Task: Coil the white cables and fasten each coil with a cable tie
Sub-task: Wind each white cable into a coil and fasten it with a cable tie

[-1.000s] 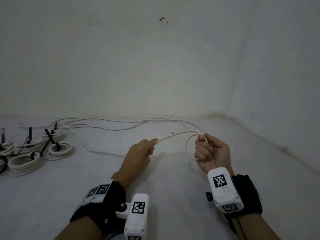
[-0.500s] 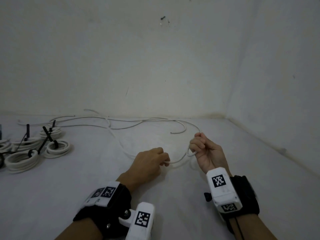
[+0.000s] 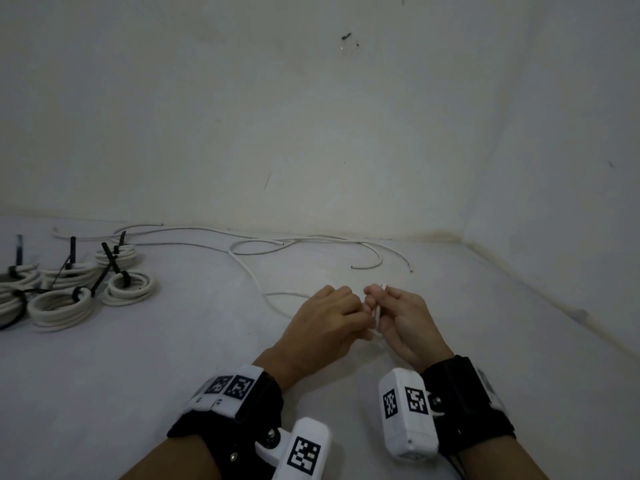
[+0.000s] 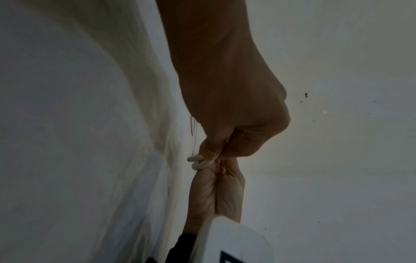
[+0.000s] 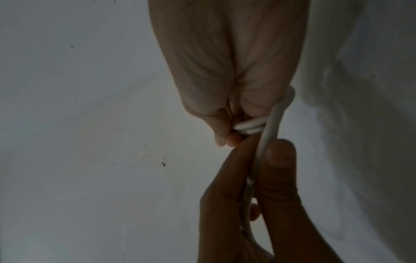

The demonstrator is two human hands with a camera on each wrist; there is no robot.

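Note:
Both hands meet at the middle of the white floor. My right hand [image 3: 398, 315] pinches a small coil of white cable [image 3: 378, 311]; its loops [image 5: 247, 126] show at the fingertips in the right wrist view. My left hand [image 3: 330, 315] grips the same cable right beside it, thumb [image 5: 279, 156] pressed on the strand [image 5: 271, 124]. In the left wrist view two short loops [image 4: 198, 162] stick out between the left hand [image 4: 225, 142] and the right hand [image 4: 216, 192]. The cable's free length [image 3: 258, 285] trails left and back across the floor.
Several finished coils [image 3: 130, 289] fastened with black cable ties [image 3: 110, 261] lie at the far left. More loose white cables [image 3: 370, 263] sprawl along the back wall. A side wall [image 3: 554, 168] closes in on the right.
My left hand has slid along the cable and come right up against the right hand. The wide loop has shrunk into a tight coil between the fingers, and slack has been drawn in.

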